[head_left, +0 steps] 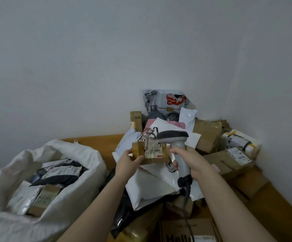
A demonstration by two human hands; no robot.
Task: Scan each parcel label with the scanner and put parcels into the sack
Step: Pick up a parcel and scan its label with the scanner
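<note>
Pale grey walls are meeting in a corner beyond the hands, above a wooden worktop that is carrying a heap of post. The left hand is gripping a small brown parcel by its left end, thumb on top and fingers curled beneath, and is holding it up with its white label facing the camera. The right hand, just to the right of the parcel, is wrapping its fingers round the handle of a grey scanner, whose dark-topped head is sitting just above and behind the label; its cable is hanging down under the right wrist. Whether the right forefinger is touching the parcel is hard to tell. Well to the left of the left hand a white sack is standing open with several parcels lying inside. Beneath both hands a white mailer is lying on the heap, and cardboard boxes are piling up to the right of the right hand.
</note>
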